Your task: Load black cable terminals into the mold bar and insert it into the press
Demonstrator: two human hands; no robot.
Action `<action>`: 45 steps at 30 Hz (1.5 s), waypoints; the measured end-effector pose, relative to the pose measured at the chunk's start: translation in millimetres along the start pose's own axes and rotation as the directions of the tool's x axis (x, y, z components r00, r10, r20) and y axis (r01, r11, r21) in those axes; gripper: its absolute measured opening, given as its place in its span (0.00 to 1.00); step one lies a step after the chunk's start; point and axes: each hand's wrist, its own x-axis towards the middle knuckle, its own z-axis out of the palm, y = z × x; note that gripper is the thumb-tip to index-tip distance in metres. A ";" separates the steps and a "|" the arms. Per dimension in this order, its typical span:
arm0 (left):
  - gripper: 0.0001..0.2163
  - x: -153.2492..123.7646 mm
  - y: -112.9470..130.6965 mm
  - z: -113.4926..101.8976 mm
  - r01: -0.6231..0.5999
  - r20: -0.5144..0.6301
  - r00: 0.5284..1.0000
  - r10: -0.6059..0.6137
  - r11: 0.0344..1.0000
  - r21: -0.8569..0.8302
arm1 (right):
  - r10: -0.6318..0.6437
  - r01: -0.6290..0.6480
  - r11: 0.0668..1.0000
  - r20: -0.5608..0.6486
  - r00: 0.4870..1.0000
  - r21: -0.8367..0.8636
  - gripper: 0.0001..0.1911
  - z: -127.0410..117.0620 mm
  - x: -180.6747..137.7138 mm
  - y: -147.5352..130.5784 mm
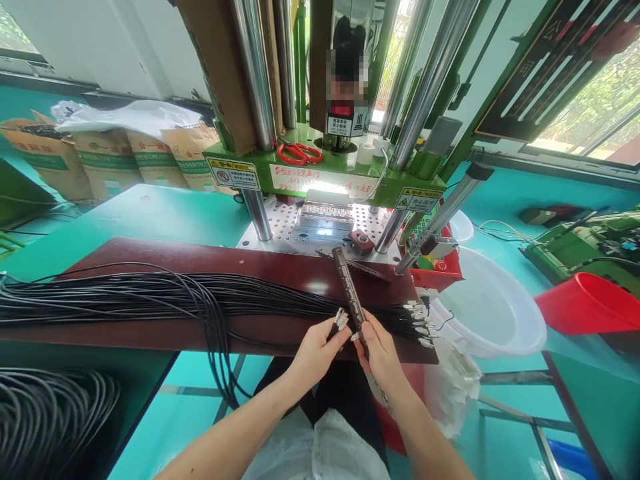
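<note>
the left hand (315, 350) is pinching a black cable end with a small metal connector (341, 319) between thumb and fingertips, holding it just beside a long dark metal fixture bar (350, 295). the right hand (381, 353) is closing around the near end of that bar, keeping it tilted so its far end is pointing up toward the green vertical moulding press (325, 177). both hands are hovering over the near edge of the dark red-brown worktop (280, 267).

a thick bundle of black cables (150, 293) is lying across the worktop from the left, and a fan of loose metal connector tips (417, 323) is resting just right of the right hand. a white plastic basin (495, 310) and a red plastic bucket (585, 300) are sitting to the right, red-handled scissors (299, 153) are lying on the press ledge, and brown paper sacks (105, 157) are leaning against the wall at left.

judging from this, the connector is looking small and the pinch shallow, so it could be slipping or seating crooked in the bar if the bar is wobbling in a one-handed grip. the trailing cable could also be snagging in the bundle and tugging the connector back out. the loose tips nearby could be getting swept off the edge by the right wrist.
</note>
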 end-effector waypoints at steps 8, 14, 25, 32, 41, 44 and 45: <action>0.14 6.9 1.6 -3.0 0.122 0.013 0.992 -0.123 0.952 -0.280 | 0.010 -0.011 0.998 0.029 1.000 0.064 0.33 -5.7 0.3 -3.1; 0.13 9.6 -3.7 0.2 0.067 0.015 0.998 -0.067 0.997 -0.046 | 0.022 -0.024 0.999 0.076 0.997 0.032 0.34 -7.8 0.7 -1.6; 0.14 11.3 0.1 -2.1 0.071 0.020 0.997 -0.070 0.997 -0.024 | 0.023 -0.018 0.998 0.085 0.996 -0.055 0.34 -4.6 -1.7 -2.6; 0.14 7.7 -4.7 -5.0 -0.017 -0.072 0.997 0.011 0.996 -0.092 | 0.007 -0.003 0.998 0.067 0.998 -0.069 0.32 -0.1 -1.8 -1.2; 0.19 10.8 -2.3 -8.1 0.121 -0.049 0.987 -0.154 0.906 -0.406 | 0.039 -0.044 0.997 0.077 0.996 0.065 0.32 -8.0 1.4 -3.5; 0.22 11.4 1.8 -9.2 0.207 0.044 0.978 -0.205 0.907 -0.366 | 0.040 -0.046 0.998 0.118 0.992 0.046 0.33 -9.3 1.0 -4.7; 0.22 11.5 3.0 -9.9 0.225 0.059 0.974 -0.219 0.904 -0.362 | 0.044 -0.049 0.998 0.122 0.992 0.036 0.33 -9.7 0.7 -5.5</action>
